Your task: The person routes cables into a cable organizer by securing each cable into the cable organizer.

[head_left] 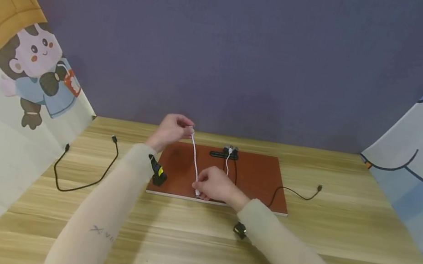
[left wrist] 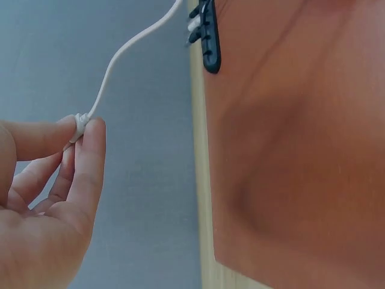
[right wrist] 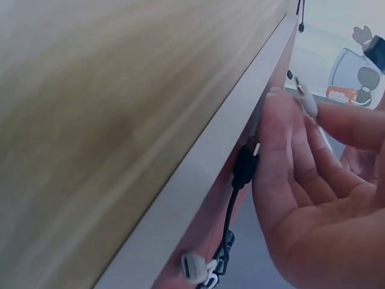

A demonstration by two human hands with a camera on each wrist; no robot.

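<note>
"White cable (head_left: 195,157): where is it, and what has hold of it?"

"In the head view, across the left half of the reddish-brown board (head_left: 256,174); the left hand (head_left: 172,131) pinches its far end between thumb and fingers, the right hand (head_left: 211,183) pinches its near end"

"Handling advice, left to right?"

"In my judgement: left pinch on the plug body rather than the cord; a little slack between; right pinch behind the metal tip, clear of the black plug (right wrist: 243,165) beside those fingers"

"Appearance, same order?"

"Left end mostly covered by fingers, plug type not determinable; middle thin and gently bowed, no kink visible; right end a slim white plug, metal tip exposed"
</note>
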